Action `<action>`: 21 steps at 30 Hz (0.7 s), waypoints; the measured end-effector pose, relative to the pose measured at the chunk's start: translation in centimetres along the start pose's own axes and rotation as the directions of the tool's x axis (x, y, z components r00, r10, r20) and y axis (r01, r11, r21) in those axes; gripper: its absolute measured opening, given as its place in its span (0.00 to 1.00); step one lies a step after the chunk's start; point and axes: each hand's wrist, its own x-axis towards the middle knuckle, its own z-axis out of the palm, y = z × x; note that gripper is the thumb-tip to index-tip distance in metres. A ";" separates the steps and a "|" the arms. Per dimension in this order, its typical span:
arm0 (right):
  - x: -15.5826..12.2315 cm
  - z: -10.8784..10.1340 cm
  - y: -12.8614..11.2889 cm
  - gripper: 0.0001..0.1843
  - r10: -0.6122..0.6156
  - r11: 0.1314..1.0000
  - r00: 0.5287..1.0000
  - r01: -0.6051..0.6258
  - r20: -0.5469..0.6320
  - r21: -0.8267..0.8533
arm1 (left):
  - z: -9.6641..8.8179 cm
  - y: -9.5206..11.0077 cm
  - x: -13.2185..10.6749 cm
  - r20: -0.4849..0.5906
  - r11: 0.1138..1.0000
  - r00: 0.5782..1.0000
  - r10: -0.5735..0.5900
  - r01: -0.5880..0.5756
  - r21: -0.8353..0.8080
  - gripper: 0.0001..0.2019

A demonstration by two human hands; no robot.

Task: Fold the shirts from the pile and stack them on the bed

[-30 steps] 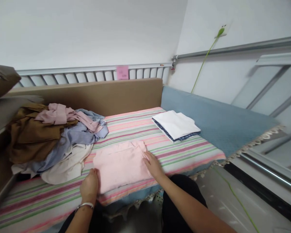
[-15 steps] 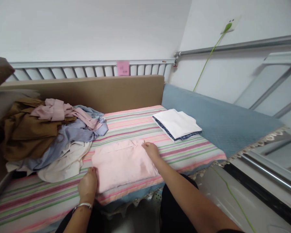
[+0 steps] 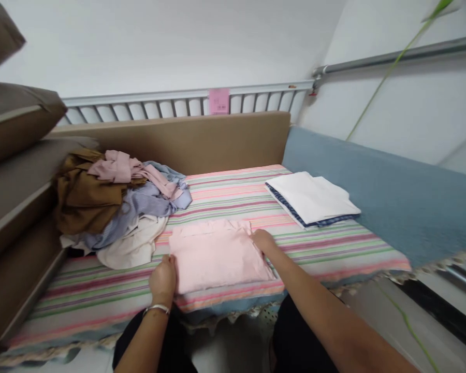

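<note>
A pale pink folded garment (image 3: 221,259) lies flat as a rough rectangle on the striped sheet, close to the near edge. At its left side is my left hand (image 3: 163,281), with a bracelet on the wrist; the fingers are closed on the cloth's edge. My right hand (image 3: 263,241) pinches the right side near the far corner, its fingertips partly hidden. Farther right, a white folded garment (image 3: 308,196) rests on top of a dark blue checked cloth (image 3: 285,205).
To the left is a loose heap of clothes, with a brown garment (image 3: 89,202), a blue striped one (image 3: 147,202) and a white one (image 3: 130,248). Brown cushions (image 3: 19,119) stack at far left. A brown backrest (image 3: 202,145) and blue padded side (image 3: 373,176) border the striped sheet (image 3: 225,194).
The view has swung left, so everything sits farther right in it. My right hand has shifted from the garment's far right corner slightly down its right side. My left hand stays at the left edge.
</note>
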 end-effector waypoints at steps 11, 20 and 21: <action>0.7 -1.4 -7.7 0.20 -0.390 0.917 0.920 0.385 -0.031 -0.105 | 0.0 0.0 0.1 0.011 1.000 1.000 -0.005 0.005 -0.026 0.21; 3.3 -1.2 -10.9 0.10 -0.332 0.915 0.941 0.338 0.064 -0.220 | -0.7 0.0 0.0 0.066 0.997 0.998 -0.012 0.017 -0.078 0.21; 3.4 -1.6 -10.9 0.09 -0.325 0.915 0.944 0.331 0.063 -0.232 | -0.8 0.0 0.0 0.064 0.996 0.998 -0.016 0.021 -0.088 0.21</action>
